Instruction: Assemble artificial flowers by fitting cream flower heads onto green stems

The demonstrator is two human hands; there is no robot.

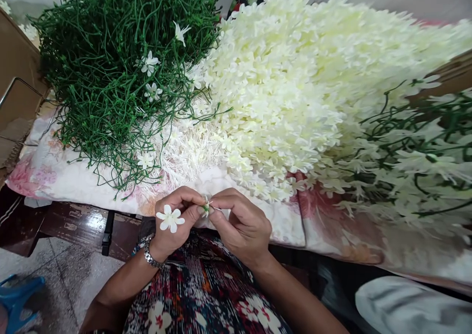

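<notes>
In front of my lap, both hands meet fingertip to fingertip. My left hand (186, 215) is closed in a pinch on a green plastic flower stem (206, 208), most of it hidden by the fingers. A white artificial flower (170, 219) with open petals rests against the back of that hand. My right hand (245, 226) is pinched shut at the same green tip, where thin white stamen threads show between the fingers. Just beyond the hands lies a heap of white stamens (180, 152).
Green plastic stems (121, 54) are piled at the back left, a few bearing flowers. A large mound of cream petals (280, 83) fills the middle and right. Assembled flowers on stems (424, 162) lie at right. A floral cloth (92, 186) covers the table; a blue stool (20, 299) stands lower left.
</notes>
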